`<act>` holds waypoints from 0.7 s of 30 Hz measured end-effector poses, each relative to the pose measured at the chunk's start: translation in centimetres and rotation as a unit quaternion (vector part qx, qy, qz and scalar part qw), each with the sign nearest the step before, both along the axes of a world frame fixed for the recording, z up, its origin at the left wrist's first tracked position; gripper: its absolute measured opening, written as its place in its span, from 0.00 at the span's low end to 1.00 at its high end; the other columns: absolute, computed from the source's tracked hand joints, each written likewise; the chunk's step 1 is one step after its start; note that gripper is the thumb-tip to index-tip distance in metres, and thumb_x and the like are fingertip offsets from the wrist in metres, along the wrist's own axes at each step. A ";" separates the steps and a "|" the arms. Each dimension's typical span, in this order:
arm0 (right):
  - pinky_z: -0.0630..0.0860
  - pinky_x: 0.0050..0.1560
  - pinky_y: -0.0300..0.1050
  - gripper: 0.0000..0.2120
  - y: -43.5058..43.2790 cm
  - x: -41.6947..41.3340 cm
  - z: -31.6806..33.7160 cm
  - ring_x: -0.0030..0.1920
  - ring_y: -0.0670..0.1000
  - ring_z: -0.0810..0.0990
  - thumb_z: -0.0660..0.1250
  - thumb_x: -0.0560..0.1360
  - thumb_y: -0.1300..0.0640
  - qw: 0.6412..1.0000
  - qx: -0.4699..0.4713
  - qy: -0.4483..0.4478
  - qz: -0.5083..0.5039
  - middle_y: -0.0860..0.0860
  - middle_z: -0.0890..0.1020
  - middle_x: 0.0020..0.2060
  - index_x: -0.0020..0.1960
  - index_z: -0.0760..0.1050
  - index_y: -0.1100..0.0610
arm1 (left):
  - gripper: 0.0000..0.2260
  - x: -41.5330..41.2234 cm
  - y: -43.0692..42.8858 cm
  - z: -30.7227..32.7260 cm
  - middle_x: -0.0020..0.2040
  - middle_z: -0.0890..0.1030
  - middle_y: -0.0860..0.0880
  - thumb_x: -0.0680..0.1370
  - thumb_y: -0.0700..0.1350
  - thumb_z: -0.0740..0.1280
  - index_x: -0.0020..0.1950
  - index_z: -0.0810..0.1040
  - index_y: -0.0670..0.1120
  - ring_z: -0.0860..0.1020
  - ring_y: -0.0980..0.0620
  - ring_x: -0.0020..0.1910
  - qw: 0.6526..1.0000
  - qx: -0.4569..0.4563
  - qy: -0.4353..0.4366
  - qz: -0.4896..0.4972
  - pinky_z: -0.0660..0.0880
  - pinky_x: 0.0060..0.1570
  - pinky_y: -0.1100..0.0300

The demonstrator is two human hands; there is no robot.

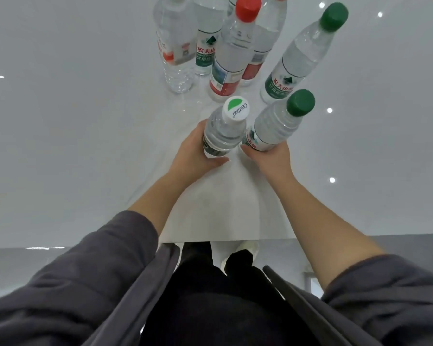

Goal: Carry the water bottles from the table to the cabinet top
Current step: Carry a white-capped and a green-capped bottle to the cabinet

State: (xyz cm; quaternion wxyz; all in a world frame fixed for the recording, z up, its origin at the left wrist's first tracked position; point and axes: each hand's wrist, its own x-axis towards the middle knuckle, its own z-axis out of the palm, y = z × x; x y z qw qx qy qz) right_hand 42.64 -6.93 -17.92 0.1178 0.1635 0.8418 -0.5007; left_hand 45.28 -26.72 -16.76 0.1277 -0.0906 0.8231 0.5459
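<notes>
- My left hand [195, 153] wraps the white-capped bottle [223, 132]; right hand [270, 156] wraps the green-capped bottle [275, 128] — both gripped low, over the table [85, 121].
- I should lift straight up — clear of the other bottles [231, 58].

Bright even light, ceiling-lamp glare spots on glossy table [60, 121], fisheye-warped edges

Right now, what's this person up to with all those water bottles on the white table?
A person stands at the white table with a bottle in each hand. The left hand grips the white-capped C'estbon bottle; the right hand grips a green-capped bottle. More bottles stand clustered just behind, among them a red-capped bottle and a second green-capped bottle. Whether the two held bottles have left the table cannot be told.
</notes>
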 end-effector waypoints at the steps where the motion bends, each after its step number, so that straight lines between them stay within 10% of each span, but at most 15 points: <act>1: 0.80 0.53 0.45 0.32 -0.1 0.0 0.0 0.52 0.46 0.83 0.78 0.58 0.43 1.000 -0.005 0.000 -0.001 0.46 0.84 0.52 0.59 0.78 0.54 | 0.32 -0.1 0.1 0.0 0.56 0.77 0.59 0.66 0.45 0.80 0.67 0.71 0.49 0.75 0.59 0.54 1.000 -0.008 -0.002 -0.003 0.69 0.52 0.68; 7: 0.74 0.45 0.28 0.27 1.5 3.9 0.2 0.52 0.42 0.81 0.80 0.65 0.52 0.999 -0.021 -0.009 -0.030 0.45 0.83 0.52 0.61 0.76 0.55 | 0.29 0.5 1.8 -0.5 0.54 0.79 0.58 0.65 0.50 0.80 0.64 0.74 0.48 0.77 0.58 0.51 0.998 -0.047 -0.014 -0.033 0.70 0.45 0.73; 21: 0.80 0.48 0.37 0.17 13.6 28.8 2.9 0.48 0.40 0.83 0.78 0.69 0.60 0.950 -0.046 -0.019 -0.310 0.46 0.85 0.48 0.56 0.79 0.56 | 0.25 12.7 18.8 0.2 0.47 0.78 0.64 0.66 0.46 0.79 0.60 0.75 0.49 0.78 0.64 0.47 0.915 -0.002 -0.011 -0.403 0.72 0.45 0.75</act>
